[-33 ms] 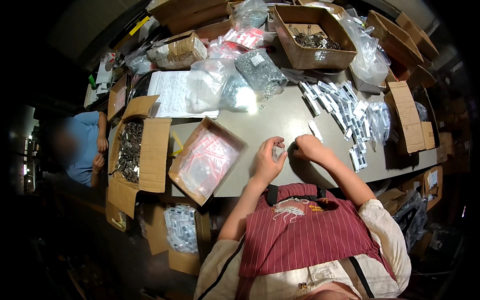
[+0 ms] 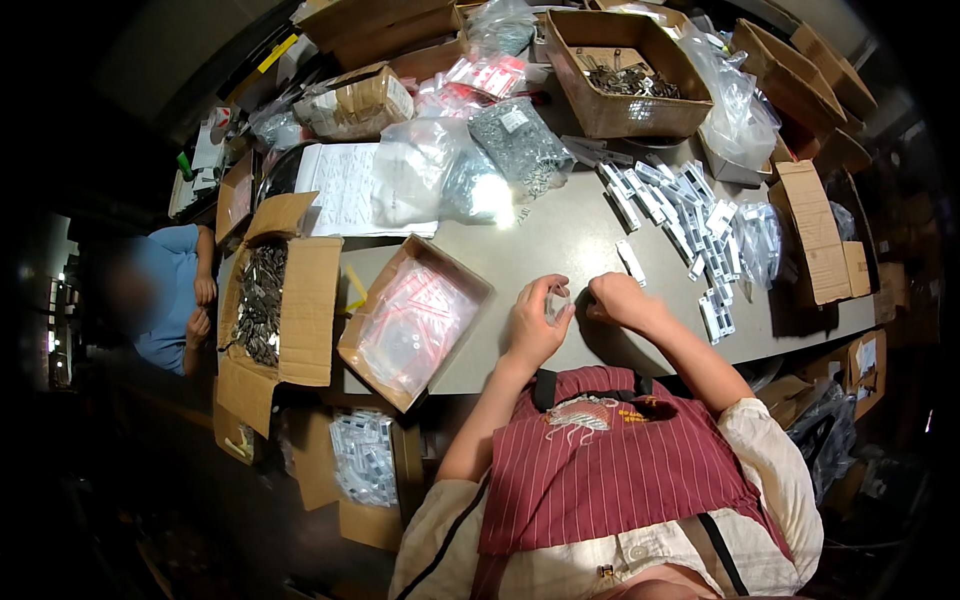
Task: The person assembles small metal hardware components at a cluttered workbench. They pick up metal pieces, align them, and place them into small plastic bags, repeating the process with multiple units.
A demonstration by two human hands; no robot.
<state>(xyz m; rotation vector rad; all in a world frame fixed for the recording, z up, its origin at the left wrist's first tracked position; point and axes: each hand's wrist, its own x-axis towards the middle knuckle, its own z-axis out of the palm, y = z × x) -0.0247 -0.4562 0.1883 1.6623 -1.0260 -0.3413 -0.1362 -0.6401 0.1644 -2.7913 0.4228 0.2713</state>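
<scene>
My left hand (image 2: pixel 535 325) is over the near edge of the table, its fingers and thumb curved around what looks like a small clear plastic bag (image 2: pixel 557 301). Close by on the right, my right hand (image 2: pixel 622 300) is closed, knuckles up; whatever its fingertips pinch is hidden. Just beyond that hand lies a single narrow white-grey piece (image 2: pixel 631 262) with a dark slot. A loose heap of similar pieces (image 2: pixel 690 215) spreads farther right. To the left of my hands, an open cardboard box (image 2: pixel 470 318) holds clear bags with red stripes (image 2: pixel 415 325).
Left stands a flapped carton (image 2: pixel 308 310) of dark metal parts. Farther back are paper sheets (image 2: pixel 335 180), a bag of small hardware (image 2: pixel 520 145) and a brown box (image 2: pixel 640 115) of metal parts. A person in blue (image 2: pixel 175 290) sits at far left.
</scene>
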